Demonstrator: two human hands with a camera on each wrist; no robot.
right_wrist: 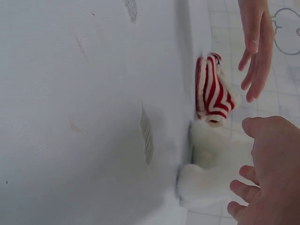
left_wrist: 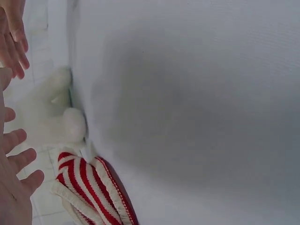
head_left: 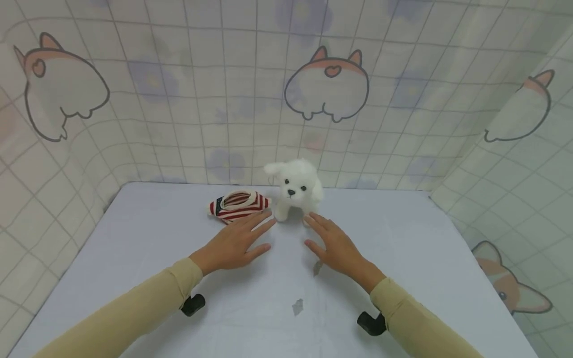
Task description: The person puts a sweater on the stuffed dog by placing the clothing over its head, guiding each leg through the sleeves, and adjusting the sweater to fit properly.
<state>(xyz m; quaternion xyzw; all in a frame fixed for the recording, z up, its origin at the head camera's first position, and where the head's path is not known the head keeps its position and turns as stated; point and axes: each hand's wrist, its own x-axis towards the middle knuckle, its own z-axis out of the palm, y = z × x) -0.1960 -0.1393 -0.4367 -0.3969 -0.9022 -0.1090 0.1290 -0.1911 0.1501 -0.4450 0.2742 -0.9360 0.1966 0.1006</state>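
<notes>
A white fluffy toy dog (head_left: 297, 181) stands at the back of the white table, facing me. Beside it lies a small knitted garment (head_left: 243, 205) with red and white stripes and a dark blue patch, its wide opening upward. My left hand (head_left: 235, 242) hovers in front of the garment, fingers spread, holding nothing. On the other side my right hand (head_left: 337, 247) reaches toward the dog's front paw, fingers extended and nothing held; whether it touches the paw I cannot tell. The left wrist view shows the striped garment (left_wrist: 93, 190) below the dog's blurred white legs (left_wrist: 75, 124).
The white table (head_left: 403, 238) runs back to a grid-patterned cloth wall (head_left: 241, 99) printed with cartoon corgis, which also encloses both sides. Two grey diamond-shaped marks (head_left: 298, 307) show on the tabletop. Black wrist devices (head_left: 372, 324) hang under both sleeves.
</notes>
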